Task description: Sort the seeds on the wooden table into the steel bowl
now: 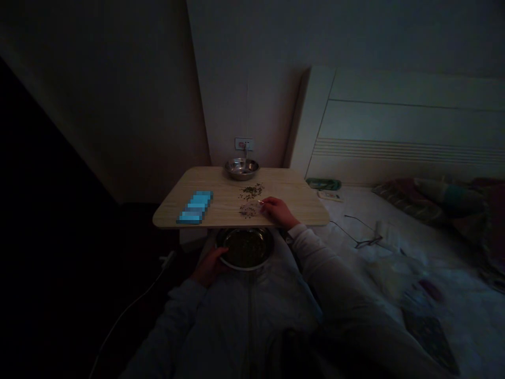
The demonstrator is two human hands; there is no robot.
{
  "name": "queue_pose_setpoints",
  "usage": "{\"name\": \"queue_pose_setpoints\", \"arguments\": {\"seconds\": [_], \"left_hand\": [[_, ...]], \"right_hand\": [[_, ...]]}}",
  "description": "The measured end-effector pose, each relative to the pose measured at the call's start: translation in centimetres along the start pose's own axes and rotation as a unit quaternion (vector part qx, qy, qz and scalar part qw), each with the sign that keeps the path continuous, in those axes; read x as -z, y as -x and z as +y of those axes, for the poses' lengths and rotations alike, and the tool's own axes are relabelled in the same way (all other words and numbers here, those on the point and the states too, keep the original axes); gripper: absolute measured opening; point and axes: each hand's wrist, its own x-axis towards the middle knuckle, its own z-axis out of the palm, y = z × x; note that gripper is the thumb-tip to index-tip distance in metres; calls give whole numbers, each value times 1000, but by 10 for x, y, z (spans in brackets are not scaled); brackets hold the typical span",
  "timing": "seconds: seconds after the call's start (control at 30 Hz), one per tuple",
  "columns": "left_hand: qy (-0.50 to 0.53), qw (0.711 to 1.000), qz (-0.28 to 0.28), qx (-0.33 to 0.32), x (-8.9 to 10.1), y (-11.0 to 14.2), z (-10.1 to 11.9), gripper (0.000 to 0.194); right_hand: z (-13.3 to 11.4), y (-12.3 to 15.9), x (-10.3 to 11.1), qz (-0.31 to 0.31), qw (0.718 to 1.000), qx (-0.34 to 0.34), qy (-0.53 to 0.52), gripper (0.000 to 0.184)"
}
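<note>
My left hand (pixel 210 265) is closed on the near left rim of a metal bowl (pixel 252 268) in my lap, its thumb over the edge. The bowl holds a dark mass that I cannot name. Over the table, my right hand (pixel 276 210) has its fingers pinched together; a small pale glint shows at the fingertips, and what they hold is too small to name. Just left of these fingers lies a patch of small dark bits (pixel 248 211), like seeds or grains. A denser pile of greenish-dark bits (pixel 252 191) lies farther back on the wooden tabletop (pixel 288 184).
A second metal bowl (pixel 241 171) stands at the table's back edge, below a wall socket (pixel 244 143). A lit, pixelated phone-like screen (pixel 195 207) lies at left. On the bed to the right are a remote control (pixel 330 196), glasses (pixel 369 242) and bedding. A white cable (pixel 134 302) hangs at left.
</note>
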Motion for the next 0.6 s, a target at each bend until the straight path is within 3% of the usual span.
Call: {"name": "queue_pose_setpoints", "arguments": {"seconds": [0.6], "left_hand": [[5, 1000, 5, 3, -6, 8, 5, 18]], "right_hand": [[0, 3, -1, 3, 1000, -3, -10, 5]]}}
